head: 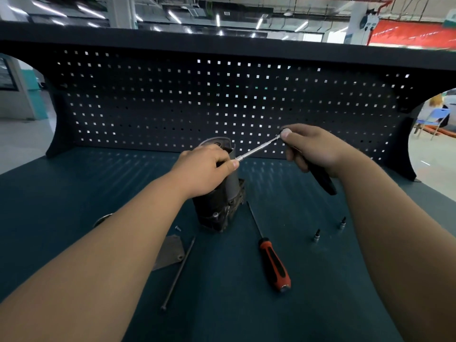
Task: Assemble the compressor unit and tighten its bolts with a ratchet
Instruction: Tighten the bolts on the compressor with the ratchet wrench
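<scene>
Head view: right hand point(318, 150) grips ratchet point(320, 177), left hand point(206, 169) holds compressor point(219, 208)

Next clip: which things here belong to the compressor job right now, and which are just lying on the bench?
In use: compressor, gripped by left hand; ratchet, held by right hand; long bolt, plate and small screw, probably parts to fit.
Lying about: screwdriver; near bit; far bit, possibly spares for the ratchet.

A workshop: pegboard-backed workbench point(74, 243), industrial ceiling with strip lights point(174, 17).
</scene>
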`<act>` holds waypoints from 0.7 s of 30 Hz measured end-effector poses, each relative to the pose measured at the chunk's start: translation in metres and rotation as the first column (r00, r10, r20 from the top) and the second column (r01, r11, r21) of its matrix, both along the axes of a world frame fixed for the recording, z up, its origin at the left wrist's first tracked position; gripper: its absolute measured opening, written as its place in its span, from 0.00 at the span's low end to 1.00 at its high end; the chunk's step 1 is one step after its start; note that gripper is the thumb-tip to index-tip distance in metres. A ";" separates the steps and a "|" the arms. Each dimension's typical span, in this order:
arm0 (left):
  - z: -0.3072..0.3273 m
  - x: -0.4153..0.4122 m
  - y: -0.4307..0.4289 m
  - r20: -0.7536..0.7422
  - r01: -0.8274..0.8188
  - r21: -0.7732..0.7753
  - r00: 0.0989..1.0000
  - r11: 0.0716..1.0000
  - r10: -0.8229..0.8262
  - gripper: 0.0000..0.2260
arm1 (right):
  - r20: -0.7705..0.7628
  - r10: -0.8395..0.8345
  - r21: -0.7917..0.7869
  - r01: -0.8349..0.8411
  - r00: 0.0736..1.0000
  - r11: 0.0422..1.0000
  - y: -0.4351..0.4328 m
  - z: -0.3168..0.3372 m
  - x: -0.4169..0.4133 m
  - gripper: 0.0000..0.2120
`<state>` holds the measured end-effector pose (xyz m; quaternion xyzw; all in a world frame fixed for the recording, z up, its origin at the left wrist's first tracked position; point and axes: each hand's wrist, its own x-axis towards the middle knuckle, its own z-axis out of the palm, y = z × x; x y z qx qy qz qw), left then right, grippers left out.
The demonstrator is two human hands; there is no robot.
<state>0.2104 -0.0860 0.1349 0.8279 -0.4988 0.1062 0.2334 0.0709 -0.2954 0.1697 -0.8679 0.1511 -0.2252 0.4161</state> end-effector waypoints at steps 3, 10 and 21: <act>-0.003 -0.001 0.001 -0.017 -0.023 -0.033 1.000 0.999 0.023 0.13 | -0.042 -0.060 -0.058 0.058 0.997 0.997 0.008 0.015 -0.001 0.16; -0.003 0.007 -0.002 -0.044 -0.055 -0.012 0.998 0.998 0.055 0.26 | 0.131 -0.163 -0.392 0.202 0.978 0.898 0.034 0.046 -0.035 0.05; -0.001 0.005 -0.016 -0.099 -0.154 0.050 0.982 0.987 0.158 0.21 | -0.124 0.052 -0.651 -0.121 0.991 0.749 0.109 0.025 -0.014 0.08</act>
